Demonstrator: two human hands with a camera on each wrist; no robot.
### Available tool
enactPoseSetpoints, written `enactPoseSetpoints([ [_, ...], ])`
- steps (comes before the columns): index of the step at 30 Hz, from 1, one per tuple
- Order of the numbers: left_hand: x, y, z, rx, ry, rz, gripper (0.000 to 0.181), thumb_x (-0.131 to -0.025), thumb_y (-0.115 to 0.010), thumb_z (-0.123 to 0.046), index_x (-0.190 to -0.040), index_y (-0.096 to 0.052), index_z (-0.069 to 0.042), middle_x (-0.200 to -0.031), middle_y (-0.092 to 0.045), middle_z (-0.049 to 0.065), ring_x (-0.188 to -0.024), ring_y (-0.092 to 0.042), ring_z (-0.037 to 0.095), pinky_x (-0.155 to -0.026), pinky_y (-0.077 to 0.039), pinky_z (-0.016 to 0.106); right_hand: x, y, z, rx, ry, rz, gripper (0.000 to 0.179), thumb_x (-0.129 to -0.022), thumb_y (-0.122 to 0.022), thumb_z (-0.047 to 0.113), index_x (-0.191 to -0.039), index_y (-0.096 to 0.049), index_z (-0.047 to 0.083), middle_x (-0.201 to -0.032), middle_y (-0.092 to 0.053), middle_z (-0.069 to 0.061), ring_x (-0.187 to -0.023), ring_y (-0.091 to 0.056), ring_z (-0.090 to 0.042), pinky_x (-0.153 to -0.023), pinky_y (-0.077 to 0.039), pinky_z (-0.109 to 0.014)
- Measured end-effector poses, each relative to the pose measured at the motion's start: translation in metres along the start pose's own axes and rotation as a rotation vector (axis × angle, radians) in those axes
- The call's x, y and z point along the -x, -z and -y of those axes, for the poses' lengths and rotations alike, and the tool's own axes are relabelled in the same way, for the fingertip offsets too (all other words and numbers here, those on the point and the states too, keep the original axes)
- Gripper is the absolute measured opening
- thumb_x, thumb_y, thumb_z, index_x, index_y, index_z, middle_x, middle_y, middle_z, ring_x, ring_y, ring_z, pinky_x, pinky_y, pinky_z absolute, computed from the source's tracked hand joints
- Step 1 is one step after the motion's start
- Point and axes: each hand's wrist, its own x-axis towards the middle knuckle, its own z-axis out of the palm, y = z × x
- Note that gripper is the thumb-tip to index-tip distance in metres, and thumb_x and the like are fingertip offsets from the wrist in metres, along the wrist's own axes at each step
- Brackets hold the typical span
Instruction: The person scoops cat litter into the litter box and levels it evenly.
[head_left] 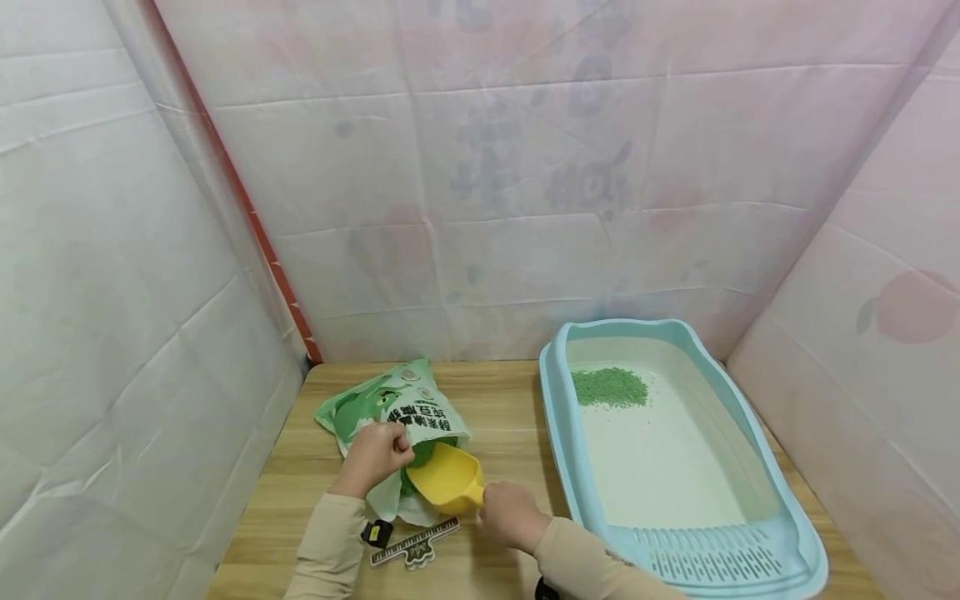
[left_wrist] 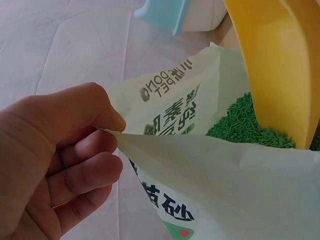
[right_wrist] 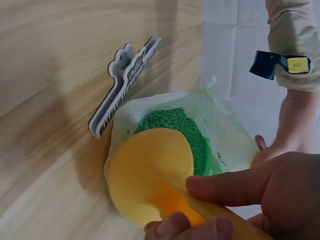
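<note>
A green and white bag of cat litter (head_left: 390, 404) lies on the table with its mouth facing the person. My left hand (head_left: 377, 457) pinches the edge of the bag's mouth between thumb and forefinger, as the left wrist view shows. Green litter pellets (left_wrist: 245, 122) fill the opening. In my right hand (head_left: 513, 517) is the handle of a yellow scoop (head_left: 447, 477), whose front end dips into the bag's mouth against the pellets. Whether the scoop holds any pellets cannot be made out.
To the right stands a light blue litter box (head_left: 558, 433) with a small heap of green pellets (head_left: 611, 387) at its far left. A ruler-marked bag clip (head_left: 415, 546) lies on the wooden table (head_left: 502, 392) before the bag. White fabric walls (head_left: 510, 183) enclose the table.
</note>
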Motion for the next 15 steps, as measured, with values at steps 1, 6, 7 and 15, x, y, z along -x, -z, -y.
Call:
enactPoseSetpoints([
  [1,0.000,0.000,0.000,0.002,-0.001,0.002,0.037,-0.069,-0.070,0.001,-0.056,-0.042,-0.018,-0.055,-0.038,-0.012,-0.051,-0.030,-0.003,-0.095,-0.048,0.059,-0.002,-0.001,0.001,0.000,-0.012,-0.006,0.020,-0.078,-0.063,0.015,-0.063,-0.053,0.008,-0.056,-0.050,-0.001,-0.048,-0.042,-0.012,-0.042,-0.036,-0.028],
  [6,-0.001,0.000,-0.001,0.019,0.009,0.022,0.037,-0.071,-0.069,0.000,-0.057,-0.040,-0.019,-0.056,-0.035,-0.013,-0.051,-0.028,-0.002,-0.097,-0.046,0.060,-0.008,-0.006,0.005,-0.005,-0.064,-0.013,0.019,-0.077,-0.064,0.016,-0.064,-0.053,0.008,-0.056,-0.052,-0.002,-0.048,-0.045,-0.014,-0.042,-0.038,-0.030],
  [7,-0.001,0.000,-0.001,0.020,0.010,0.024,0.037,-0.072,-0.068,0.000,-0.057,-0.040,-0.019,-0.056,-0.035,-0.013,-0.051,-0.028,-0.002,-0.097,-0.046,0.060,-0.009,-0.007,0.006,-0.009,-0.069,-0.011,0.018,-0.077,-0.064,0.016,-0.064,-0.053,0.009,-0.057,-0.052,-0.003,-0.049,-0.045,-0.014,-0.042,-0.038,-0.030],
  [15,-0.004,0.000,-0.002,-0.011,-0.030,-0.009,0.036,-0.070,-0.068,0.003,-0.056,-0.041,-0.017,-0.056,-0.034,-0.012,-0.052,-0.027,-0.001,-0.094,-0.048,0.059,-0.012,-0.015,0.009,-0.013,-0.056,-0.074,0.019,-0.077,-0.064,0.016,-0.064,-0.053,0.007,-0.057,-0.053,-0.004,-0.048,-0.048,-0.016,-0.043,-0.039,-0.031],
])
